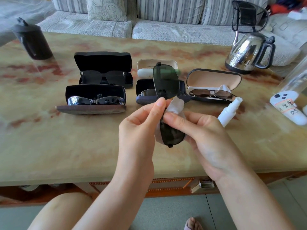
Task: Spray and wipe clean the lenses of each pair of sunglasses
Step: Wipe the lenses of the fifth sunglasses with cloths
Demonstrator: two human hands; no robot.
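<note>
Sunglasses (166, 80), clip-on: held upright above table (66, 138), in front of open cases (103, 60). Left hand (139, 128): thumb and fingers pinched at the bridge. Right hand (199, 130): curled round lower lens, pressing white cloth (176, 105) against it. Spray bottle (230, 110): lying on table, just right of right hand. Other pairs resting in cases. Kettle (247, 52) far right; dark flask (33, 42) far left.

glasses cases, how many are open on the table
5: back-left black case, front-left black case, cream case back middle, dark blue case before it, beige-lined case at right. Held clip-on sunglasses partly hide the middle two.
</note>
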